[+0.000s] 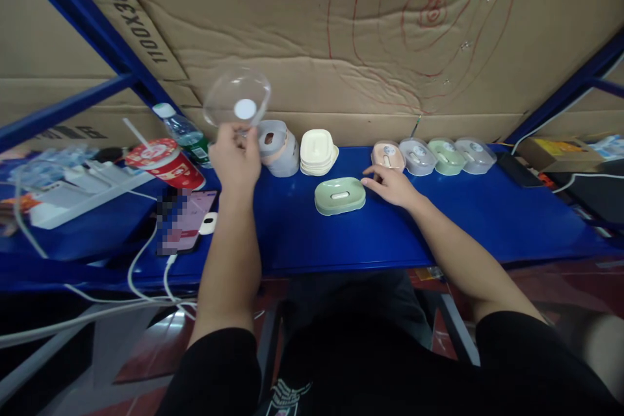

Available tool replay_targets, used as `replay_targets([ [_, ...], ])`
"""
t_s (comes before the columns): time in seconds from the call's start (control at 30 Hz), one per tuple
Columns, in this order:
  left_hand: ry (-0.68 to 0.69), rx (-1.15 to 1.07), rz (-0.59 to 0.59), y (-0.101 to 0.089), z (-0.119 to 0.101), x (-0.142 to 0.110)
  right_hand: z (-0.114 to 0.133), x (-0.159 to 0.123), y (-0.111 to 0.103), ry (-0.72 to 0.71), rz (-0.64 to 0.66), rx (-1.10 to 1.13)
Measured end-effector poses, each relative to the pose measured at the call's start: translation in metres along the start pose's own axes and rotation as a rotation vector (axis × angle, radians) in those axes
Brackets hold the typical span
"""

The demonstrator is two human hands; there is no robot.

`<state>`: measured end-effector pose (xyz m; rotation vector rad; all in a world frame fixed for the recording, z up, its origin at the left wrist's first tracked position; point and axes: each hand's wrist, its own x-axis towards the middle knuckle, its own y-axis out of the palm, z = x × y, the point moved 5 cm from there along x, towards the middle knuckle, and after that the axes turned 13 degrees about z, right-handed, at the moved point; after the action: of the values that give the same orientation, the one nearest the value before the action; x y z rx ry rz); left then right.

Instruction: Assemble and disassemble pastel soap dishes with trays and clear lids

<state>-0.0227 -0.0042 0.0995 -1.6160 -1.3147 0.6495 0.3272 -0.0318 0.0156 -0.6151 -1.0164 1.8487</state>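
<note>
My left hand (237,155) is raised at the left and pinches the lower edge of a clear plastic lid (224,96) that has a round white sticker. On the blue table stands a green oval soap dish (340,196) without a cover, a pale bar-shaped piece in its middle. My right hand (390,185) is at the dish's right end, fingers loosely apart and holding nothing. Its thumb is close to the rim; whether they touch I cannot tell. Just behind this hand sits a peach soap dish (387,155) with a clear cover.
Covered dishes, one green (447,157), line the back right. Nested translucent containers (279,151) and a cream stack (316,153) stand behind. At left are a red cup (168,166), a bottle (188,136), a phone (188,224) and a white power strip (88,195). Cardboard (292,32) walls the back.
</note>
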Motion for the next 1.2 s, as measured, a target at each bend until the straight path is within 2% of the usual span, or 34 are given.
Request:
replay_targets([
  [0.1, 0.138, -0.014, -0.031, 0.016, -0.032, 0.001, 0.000, -0.003, -0.009, -0.051, -0.206, 0.027],
  [0.2, 0.267, -0.037, -0.049, 0.035, -0.052, -0.001, 0.000, -0.007, -0.017, -0.122, -0.352, 0.082],
  [0.33, 0.407, -0.077, -0.023, 0.057, -0.064, -0.005, 0.009, -0.011, -0.019, -0.219, -0.380, 0.090],
  [0.47, 0.388, -0.154, -0.025, 0.069, -0.065, -0.003, 0.015, -0.011, -0.015, -0.226, -0.404, 0.160],
  [0.53, 0.355, -0.169, -0.013, 0.073, -0.065, -0.001, 0.012, -0.008, -0.011, -0.168, -0.396, 0.259],
  [0.67, 0.283, -0.128, 0.092, 0.083, -0.068, 0.002, 0.000, 0.003, -0.001, -0.063, -0.332, 0.427],
  [0.83, 0.102, 0.016, 0.232, 0.090, -0.069, 0.005, -0.013, 0.023, 0.015, -0.007, -0.250, 0.545],
  [1.0, 0.000, 0.109, 0.324, 0.091, -0.060, 0.009, -0.015, 0.030, 0.026, 0.027, -0.161, 0.441],
  [1.1, 0.001, 0.130, 0.423, 0.094, -0.057, 0.008, -0.010, 0.027, 0.029, 0.022, -0.047, 0.316],
  [1.2, 0.009, 0.134, 0.518, 0.096, -0.058, 0.003, -0.006, 0.023, 0.028, -0.008, 0.000, 0.276],
])
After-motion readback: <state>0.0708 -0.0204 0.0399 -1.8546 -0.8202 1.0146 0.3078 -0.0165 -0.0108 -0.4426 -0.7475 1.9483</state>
